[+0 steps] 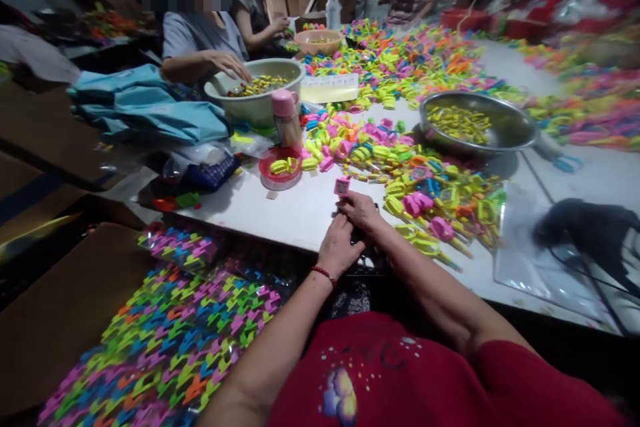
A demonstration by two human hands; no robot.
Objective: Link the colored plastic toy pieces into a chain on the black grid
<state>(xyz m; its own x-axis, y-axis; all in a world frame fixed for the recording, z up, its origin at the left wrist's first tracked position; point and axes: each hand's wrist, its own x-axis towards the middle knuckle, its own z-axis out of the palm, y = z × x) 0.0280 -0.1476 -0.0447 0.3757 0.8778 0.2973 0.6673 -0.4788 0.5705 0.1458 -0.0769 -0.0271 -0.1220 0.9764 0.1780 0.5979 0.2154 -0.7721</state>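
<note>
My right hand [361, 210] is closed, with a pink square-faced plastic piece [342, 187], like a toy watch, at its fingertips above the table's front edge. Just below and to the left, my left hand [341, 245], with a dark red bead bracelet [325, 275] on its wrist, has curled fingers. Whatever they grip is hidden. A dark object [358, 237] shows partly between the hands. Right of my hands lies a pile of yellow, pink and blue plastic pieces [417, 203], with thin yellow sticks among them.
A steel bowl [515, 133] of small yellow pieces stands at right, a pale green basin [220, 103] at left. A pink-capped bottle [287, 120] is behind a red dish [280, 181]. Packed colourful pieces [190, 340] lie lower left. Co-workers sit across the table.
</note>
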